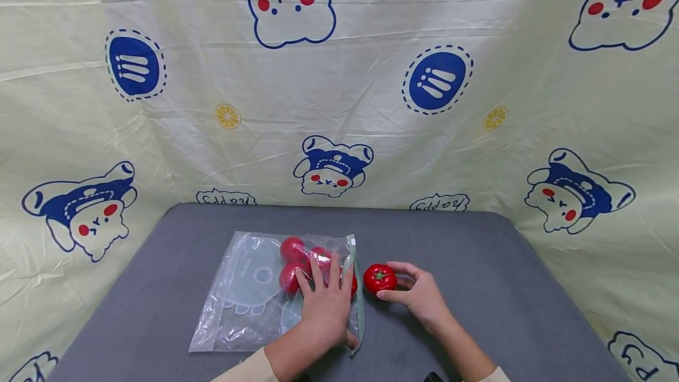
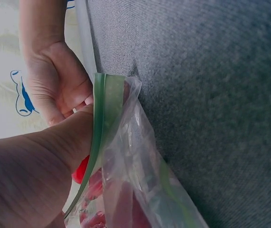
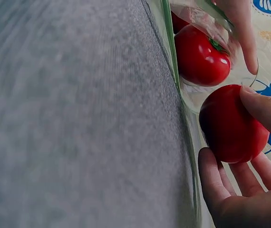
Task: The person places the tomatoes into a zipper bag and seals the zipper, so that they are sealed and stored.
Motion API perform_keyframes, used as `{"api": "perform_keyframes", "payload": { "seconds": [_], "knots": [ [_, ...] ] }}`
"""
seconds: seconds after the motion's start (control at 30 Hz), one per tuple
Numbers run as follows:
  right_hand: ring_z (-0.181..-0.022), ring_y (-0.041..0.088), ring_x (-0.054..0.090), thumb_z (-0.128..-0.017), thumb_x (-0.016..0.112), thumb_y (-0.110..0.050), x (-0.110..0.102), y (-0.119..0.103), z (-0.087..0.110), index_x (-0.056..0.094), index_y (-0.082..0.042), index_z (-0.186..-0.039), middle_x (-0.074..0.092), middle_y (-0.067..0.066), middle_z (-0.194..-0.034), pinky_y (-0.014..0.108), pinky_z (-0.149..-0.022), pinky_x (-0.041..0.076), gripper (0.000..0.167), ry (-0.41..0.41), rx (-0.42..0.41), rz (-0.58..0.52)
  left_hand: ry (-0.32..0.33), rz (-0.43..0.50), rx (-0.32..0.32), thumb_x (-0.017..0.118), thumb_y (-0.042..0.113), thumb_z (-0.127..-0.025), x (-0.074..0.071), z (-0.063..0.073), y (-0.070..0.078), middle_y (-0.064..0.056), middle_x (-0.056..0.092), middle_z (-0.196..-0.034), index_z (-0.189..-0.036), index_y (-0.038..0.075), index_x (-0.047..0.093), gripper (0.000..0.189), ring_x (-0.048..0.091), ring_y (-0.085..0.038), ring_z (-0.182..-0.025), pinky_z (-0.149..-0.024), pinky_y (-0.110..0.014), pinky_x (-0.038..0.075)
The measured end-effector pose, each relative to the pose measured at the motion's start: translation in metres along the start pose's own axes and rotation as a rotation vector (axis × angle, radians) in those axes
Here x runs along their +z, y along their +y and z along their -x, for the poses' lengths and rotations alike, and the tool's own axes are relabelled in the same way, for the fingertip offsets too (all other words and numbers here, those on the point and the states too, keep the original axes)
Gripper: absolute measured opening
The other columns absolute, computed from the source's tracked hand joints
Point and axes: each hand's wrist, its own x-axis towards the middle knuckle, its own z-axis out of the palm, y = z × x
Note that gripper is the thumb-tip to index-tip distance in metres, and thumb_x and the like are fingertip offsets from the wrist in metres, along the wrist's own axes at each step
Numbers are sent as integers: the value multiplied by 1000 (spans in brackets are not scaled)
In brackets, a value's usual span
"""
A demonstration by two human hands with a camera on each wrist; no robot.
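Observation:
A clear zip bag [image 1: 254,299] with a green zip edge [image 2: 98,118] lies flat, its mouth toward the right. Several red tomatoes [image 1: 293,250] are inside, and one tomato [image 3: 202,57] with a green stem sits just within the mouth in the right wrist view. Over the bag, near its mouth, my left hand [image 1: 326,305] rests with straight, spread fingers; the thumb is down by the zip edge. My right hand [image 1: 421,296] holds another tomato [image 1: 379,279] between thumb and fingers, right beside the zip edge.
A grey cloth-covered table [image 1: 451,240] lies under everything. Behind and around it hangs a pale curtain [image 1: 371,87] with blue cartoon prints. Light-blue printing [image 1: 254,270] shows on the bag's left part.

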Motion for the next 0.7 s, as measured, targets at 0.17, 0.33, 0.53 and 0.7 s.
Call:
{"api": "perform_keyframes", "payload": {
  "seconds": [0.17, 0.33, 0.53, 0.7],
  "knots": [
    [-105, 25, 70, -74, 93, -14, 4, -1, 0, 66, -12, -133, 62, 15, -139, 36, -89, 60, 65, -10, 8, 2, 7, -1, -9, 97, 50, -54, 0, 1, 1, -12, 20, -171, -161, 26, 30, 129, 16, -52, -154, -116, -79, 16],
    [-101, 25, 73, -75, 93, -16, 7, -1, 0, 67, -13, -132, 61, 15, -139, 38, -90, 61, 63, -22, 13, -10, 7, -3, -12, 97, 49, -54, 0, 1, 1, -12, 20, -171, -161, 26, 30, 129, 16, -52, -154, -116, -79, 16],
    [-105, 28, 73, -76, 92, -13, 9, -3, -1, 65, -11, -134, 60, 16, -141, 40, -93, 61, 64, -43, 2, -40, 6, -4, -12, 98, 47, -53, -1, 1, 2, -12, 22, -170, -161, 26, 31, 128, 17, -51, -154, -116, -79, 18],
    [-104, 27, 72, -76, 91, -10, 10, -4, -1, 65, -10, -135, 61, 16, -140, 37, -89, 61, 64, -51, -8, -44, 8, 0, -5, 98, 47, -54, 0, 1, 1, -12, 22, -170, -161, 26, 32, 127, 18, -51, -153, -116, -79, 18]
  ]
}}
